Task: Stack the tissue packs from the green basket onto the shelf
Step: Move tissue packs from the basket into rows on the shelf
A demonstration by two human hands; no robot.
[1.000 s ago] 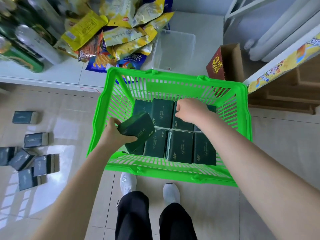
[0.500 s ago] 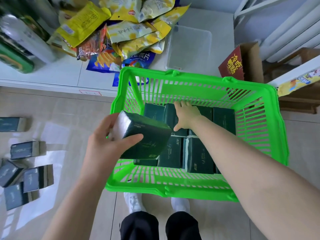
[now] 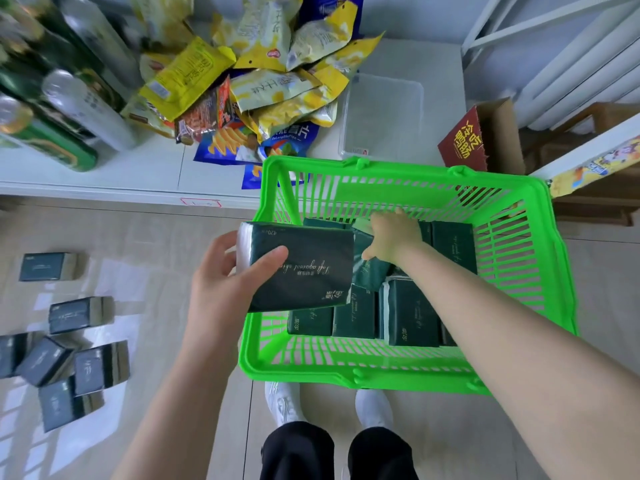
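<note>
Tissue packs (image 3: 412, 317) in a green basket (image 3: 363, 374).
Left hand (image 3: 221, 289) grips one pack (image 3: 311, 271) above the left rim; right hand (image 3: 394, 237) clasps a tilted pack (image 3: 372, 275) inside.

The left hand (image 3: 221, 289) holds a dark green tissue pack (image 3: 304, 268) over the left side of the green basket (image 3: 346, 372), thumb on top. The right hand (image 3: 391, 237) is inside the basket and grips a tilted pack (image 3: 369, 271). More packs (image 3: 412, 313) lie flat in the basket. Loose packs (image 3: 86, 362) lie on the floor at the left. Snack bags (image 3: 277, 88) are piled on the far white shelf (image 3: 138, 168)
</note>
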